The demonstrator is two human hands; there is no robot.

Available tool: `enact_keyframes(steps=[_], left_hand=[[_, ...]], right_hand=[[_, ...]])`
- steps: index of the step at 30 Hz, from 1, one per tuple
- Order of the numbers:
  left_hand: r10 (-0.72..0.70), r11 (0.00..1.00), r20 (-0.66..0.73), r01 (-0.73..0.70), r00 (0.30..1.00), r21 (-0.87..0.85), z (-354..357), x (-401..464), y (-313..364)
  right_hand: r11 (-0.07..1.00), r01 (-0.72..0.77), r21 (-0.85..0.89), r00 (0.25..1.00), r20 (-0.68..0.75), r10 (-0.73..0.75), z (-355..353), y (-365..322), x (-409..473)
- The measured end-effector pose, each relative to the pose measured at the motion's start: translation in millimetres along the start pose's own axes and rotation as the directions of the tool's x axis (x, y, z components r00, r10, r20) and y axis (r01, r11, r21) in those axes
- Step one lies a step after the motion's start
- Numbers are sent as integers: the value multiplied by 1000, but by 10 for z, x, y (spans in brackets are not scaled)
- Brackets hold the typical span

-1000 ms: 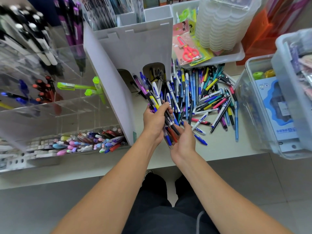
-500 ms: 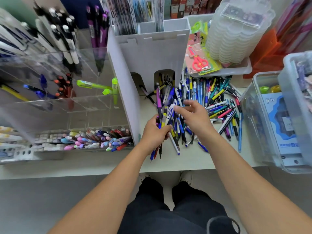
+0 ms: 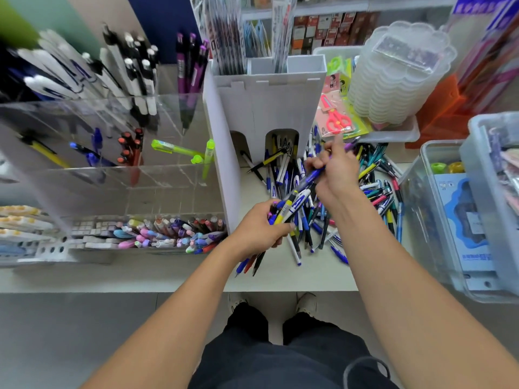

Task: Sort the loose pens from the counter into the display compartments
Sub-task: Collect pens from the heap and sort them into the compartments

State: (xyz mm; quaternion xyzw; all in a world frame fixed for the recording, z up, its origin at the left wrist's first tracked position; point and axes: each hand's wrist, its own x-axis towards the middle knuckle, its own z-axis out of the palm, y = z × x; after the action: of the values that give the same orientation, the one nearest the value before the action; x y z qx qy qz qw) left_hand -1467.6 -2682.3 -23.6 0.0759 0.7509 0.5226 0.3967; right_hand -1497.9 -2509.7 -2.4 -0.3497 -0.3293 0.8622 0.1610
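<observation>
Your left hand [image 3: 259, 230] still grips the mixed bundle of pens [image 3: 283, 213] just above the pale tabletop [image 3: 168, 272]. Your right hand [image 3: 335, 171] has lifted off the loose multicoloured pen pile [image 3: 373, 189] since half a second ago, now pinching a blue-and-purple pen [image 3: 311, 175], index finger pointing up. The clear acrylic display compartments [image 3: 112, 153] sit to your left.

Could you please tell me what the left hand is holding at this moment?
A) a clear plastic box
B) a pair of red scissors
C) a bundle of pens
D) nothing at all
C: the left hand grips a bundle of pens over the counter, tips sticking out below its fingers, while the right hand pinches a blue pen above the loose pile.
</observation>
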Motion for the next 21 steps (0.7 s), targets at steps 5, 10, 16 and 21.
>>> enact_keyframes(steps=[5, 10, 16, 21], left_hand=[[49, 998, -19, -49, 999, -33, -111, -249, 172], [96, 991, 7, -95, 995, -91, -347, -599, 426], [203, 955, -122, -224, 972, -193, -849, -1021, 518], [212, 936, -257, -272, 943, -223, -1221, -1328, 363]], right_hand=[[948, 124, -292, 992, 31, -121, -109, -486, -222], [647, 256, -718, 915, 397, 78, 115, -443, -978], [698, 475, -536, 788, 612, -66, 839, -257, -1333], [862, 340, -377, 828, 555, -84, 1310, 72, -1377]])
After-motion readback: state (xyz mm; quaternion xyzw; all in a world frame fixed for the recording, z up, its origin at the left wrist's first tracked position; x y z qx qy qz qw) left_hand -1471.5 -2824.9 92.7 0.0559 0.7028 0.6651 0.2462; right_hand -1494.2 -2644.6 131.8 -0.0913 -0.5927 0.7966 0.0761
